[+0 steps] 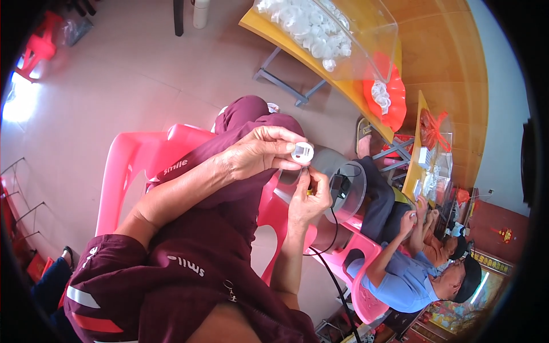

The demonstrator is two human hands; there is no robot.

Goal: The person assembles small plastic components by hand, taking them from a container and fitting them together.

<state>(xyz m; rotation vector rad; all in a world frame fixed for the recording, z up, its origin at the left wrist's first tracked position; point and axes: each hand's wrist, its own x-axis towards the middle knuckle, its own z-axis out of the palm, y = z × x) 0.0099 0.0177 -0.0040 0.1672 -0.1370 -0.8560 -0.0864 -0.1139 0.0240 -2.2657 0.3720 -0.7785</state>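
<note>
My left hand [264,151] pinches a small round white plastic part [303,152] between thumb and fingers, above my lap. A rectangular recess shows in the part's face. Just below it, my right hand [310,199] is closed, its thumb and forefinger close to the part's lower edge. Between these fingers a bit of yellow and black shows, perhaps a small tool's handle, mostly hidden by the hand. Beside my right hand is a clear round tub [355,203] with a black object at its edge.
A clear bin [377,48] heaped with white plastic parts stands on a yellow table [274,33]. A red wavy-rimmed dish [396,114] holds more. Pink plastic chairs [117,171] and a black cable [333,268] are near me. Right, a person in a blue shirt [400,280] works beside another person.
</note>
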